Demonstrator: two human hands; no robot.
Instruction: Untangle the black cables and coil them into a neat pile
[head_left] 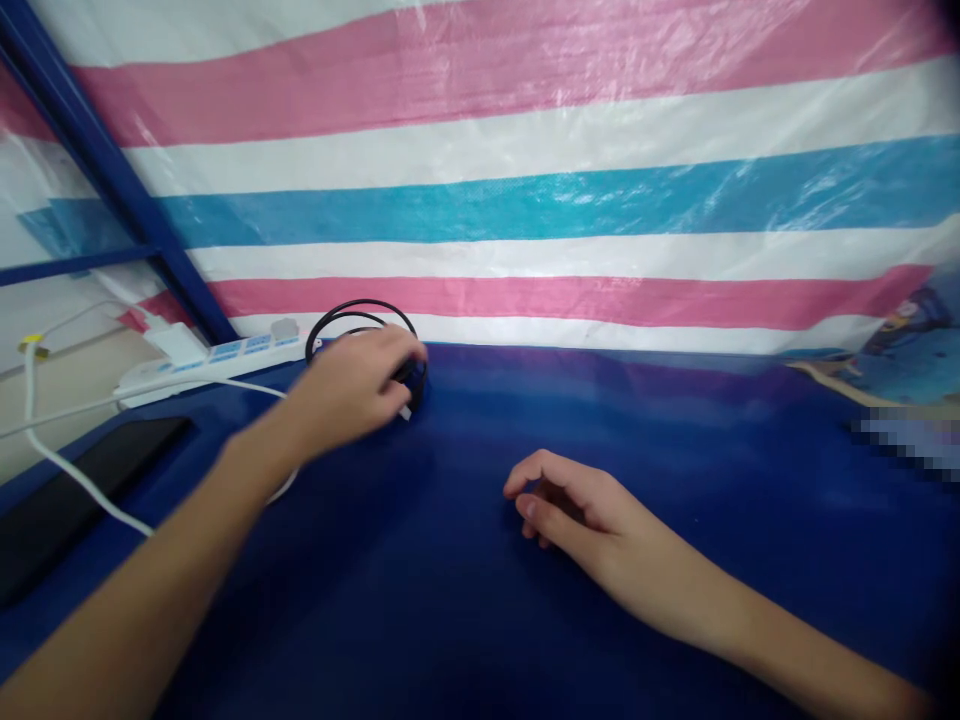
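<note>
At the back left of the blue tabletop (465,580), my left hand (360,378) is closed around a coiled black cable (418,388). Its thin loops rise behind my knuckles, and part of the coil is hidden under the hand. A small pale piece shows by my thumb, too blurred to name. My right hand (577,515) rests on its side near the middle of the table. Its fingers curl loosely with a gap to the thumb, and it holds nothing.
A white power strip (142,385) with a white plug (180,343) lies at the back left. White cords (82,480) run past a flat black object (90,490). Striped plastic sheeting (525,205) and a blue metal frame (112,170) stand behind. A pixelated item (911,435) sits far right.
</note>
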